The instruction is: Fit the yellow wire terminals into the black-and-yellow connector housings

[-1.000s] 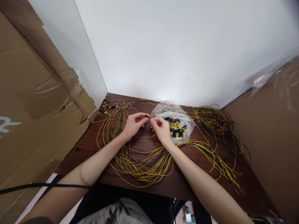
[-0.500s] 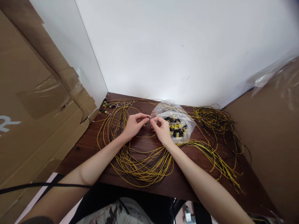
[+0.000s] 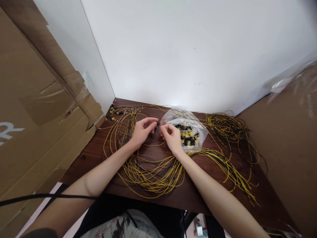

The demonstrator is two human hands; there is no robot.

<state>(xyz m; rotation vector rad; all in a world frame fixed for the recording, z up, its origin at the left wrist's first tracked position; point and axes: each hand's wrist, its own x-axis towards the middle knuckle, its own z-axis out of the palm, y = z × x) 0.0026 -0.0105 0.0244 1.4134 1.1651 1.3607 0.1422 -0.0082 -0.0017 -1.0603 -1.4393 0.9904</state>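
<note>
Above the middle of the table my left hand (image 3: 144, 132) pinches a small black part (image 3: 158, 123) between thumb and fingertips; it is too small to tell its exact kind. Close by on the right, my right hand (image 3: 171, 136) has thumb and forefinger pressed together, with what they hold hidden by the fingers. A thin yellow wire (image 3: 156, 145) curves below the two hands. Under and around my left wrist lies a large loop of yellow and black wires (image 3: 151, 185). Just right of my right hand sits a clear plastic bag (image 3: 201, 132) with several small black and yellow pieces (image 3: 189, 135).
A tangled wire bundle (image 3: 226, 127) lies at the back right, with loose wire ends (image 3: 237, 178) in front of it. Small black and yellow parts (image 3: 112, 114) are scattered at the back left. Cardboard (image 3: 44, 115) stands on the left, more cardboard (image 3: 282, 132) on the right, and a white wall (image 3: 185, 59) behind.
My left fingertips have shifted slightly and parted a little from the right ones, so more of the small black part shows. My right hand has barely moved.
</note>
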